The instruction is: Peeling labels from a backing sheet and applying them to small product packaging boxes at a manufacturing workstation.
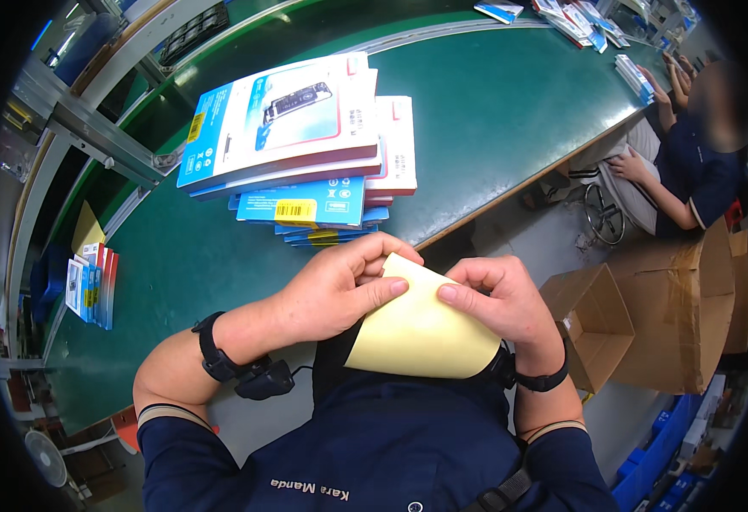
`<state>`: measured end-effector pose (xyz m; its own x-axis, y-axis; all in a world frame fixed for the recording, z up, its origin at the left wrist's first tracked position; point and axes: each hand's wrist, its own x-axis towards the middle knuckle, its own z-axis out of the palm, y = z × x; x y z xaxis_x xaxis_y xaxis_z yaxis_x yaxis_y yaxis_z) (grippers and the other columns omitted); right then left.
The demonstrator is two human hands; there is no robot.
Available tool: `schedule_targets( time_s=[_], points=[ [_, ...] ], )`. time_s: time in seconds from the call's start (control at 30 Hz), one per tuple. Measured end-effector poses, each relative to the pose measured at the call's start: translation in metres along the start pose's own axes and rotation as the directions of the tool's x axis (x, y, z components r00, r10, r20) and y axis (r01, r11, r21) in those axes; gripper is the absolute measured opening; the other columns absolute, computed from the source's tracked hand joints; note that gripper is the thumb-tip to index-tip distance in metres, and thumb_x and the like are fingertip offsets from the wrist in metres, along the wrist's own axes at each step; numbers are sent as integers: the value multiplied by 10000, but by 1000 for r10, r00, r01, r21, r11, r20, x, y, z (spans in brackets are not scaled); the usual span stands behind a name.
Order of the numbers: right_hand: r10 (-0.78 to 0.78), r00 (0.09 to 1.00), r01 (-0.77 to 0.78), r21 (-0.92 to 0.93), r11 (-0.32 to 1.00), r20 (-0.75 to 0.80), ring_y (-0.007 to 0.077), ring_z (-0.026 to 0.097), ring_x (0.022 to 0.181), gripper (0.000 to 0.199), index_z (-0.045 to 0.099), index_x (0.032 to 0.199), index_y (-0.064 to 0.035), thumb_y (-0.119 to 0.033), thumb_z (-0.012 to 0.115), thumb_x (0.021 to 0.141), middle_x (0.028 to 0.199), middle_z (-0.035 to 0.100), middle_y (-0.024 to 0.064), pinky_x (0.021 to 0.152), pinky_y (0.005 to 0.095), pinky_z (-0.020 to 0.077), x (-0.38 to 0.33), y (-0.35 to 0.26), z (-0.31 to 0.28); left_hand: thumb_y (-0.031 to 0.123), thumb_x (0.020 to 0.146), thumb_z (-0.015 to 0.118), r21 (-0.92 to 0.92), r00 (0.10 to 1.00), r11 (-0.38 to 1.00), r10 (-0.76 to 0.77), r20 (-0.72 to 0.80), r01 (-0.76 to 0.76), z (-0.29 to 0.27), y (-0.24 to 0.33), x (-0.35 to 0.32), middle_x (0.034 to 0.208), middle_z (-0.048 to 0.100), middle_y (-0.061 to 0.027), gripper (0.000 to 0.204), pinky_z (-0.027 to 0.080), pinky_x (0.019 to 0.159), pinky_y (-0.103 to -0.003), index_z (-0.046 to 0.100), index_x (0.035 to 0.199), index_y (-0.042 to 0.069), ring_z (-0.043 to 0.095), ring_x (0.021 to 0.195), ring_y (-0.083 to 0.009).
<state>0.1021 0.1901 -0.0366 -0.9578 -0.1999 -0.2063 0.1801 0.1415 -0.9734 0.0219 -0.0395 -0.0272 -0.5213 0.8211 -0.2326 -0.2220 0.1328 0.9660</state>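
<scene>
A pale yellow sheet of paper [421, 328] hangs curved in front of my body, below the table's near edge. My left hand [352, 286] pinches its upper left part, thumb on top and fingers behind. At its upper right, my right hand [502, 299] grips the sheet the same way. Fingertips behind the paper are hidden. Just beyond my left hand stands a stack of flat boxes [284, 119], white, blue and red, with pictures of a phone's inner parts and yellow labels. The stack is uneven, its layers turned different ways.
The green table [485, 111] runs from left to far right. A smaller group of boxes [92, 286] stands at the left. Open cardboard cartons [596, 324] stand on the floor at right. A seated co-worker [681, 171] handles boxes at the far right.
</scene>
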Motion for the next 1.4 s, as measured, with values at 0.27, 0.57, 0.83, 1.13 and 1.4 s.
schedule_targets(
  time_s=[0.27,0.57,0.83,1.13,1.4],
  points=[
    [-10,1000,10,-28,1000,-4,29,533,578,216,710,882,-23,-233,679,922,634,627,-12,525,228,419,3,4,3,146,1017,543,154,996,988,37,-79,-25,1,-7,0,1036,646,-49,210,493,812,-242,531,1180,15,607,956,-74],
    [-6,1000,6,-1,1000,0,36,533,577,225,707,898,-19,-238,668,932,637,629,-8,527,235,424,6,11,2,116,991,581,404,982,913,127,-141,-60,3,-3,0,962,674,-54,231,511,765,-246,547,1200,23,632,875,-74],
    [1,1000,-1,-5,1000,17,41,541,590,230,705,918,-17,-239,654,950,655,638,-3,535,240,432,6,10,-1,66,940,645,449,968,893,98,-232,17,6,2,0,875,716,-54,243,519,744,-244,594,1175,30,650,835,-73],
    [-18,999,19,-23,1000,41,44,553,604,227,705,929,-18,-239,654,950,664,643,-1,545,236,438,7,14,-3,121,920,662,335,958,941,126,-259,-33,5,-12,2,792,662,-66,200,499,667,-294,617,1101,50,631,723,-139],
    [-166,984,178,-244,953,66,212,664,677,187,699,964,-41,-216,691,897,784,692,88,622,309,514,8,9,-3,127,958,636,470,966,882,153,-207,-39,5,-3,0,911,679,-65,140,529,725,-271,593,1027,13,658,843,-117]
  ],
)
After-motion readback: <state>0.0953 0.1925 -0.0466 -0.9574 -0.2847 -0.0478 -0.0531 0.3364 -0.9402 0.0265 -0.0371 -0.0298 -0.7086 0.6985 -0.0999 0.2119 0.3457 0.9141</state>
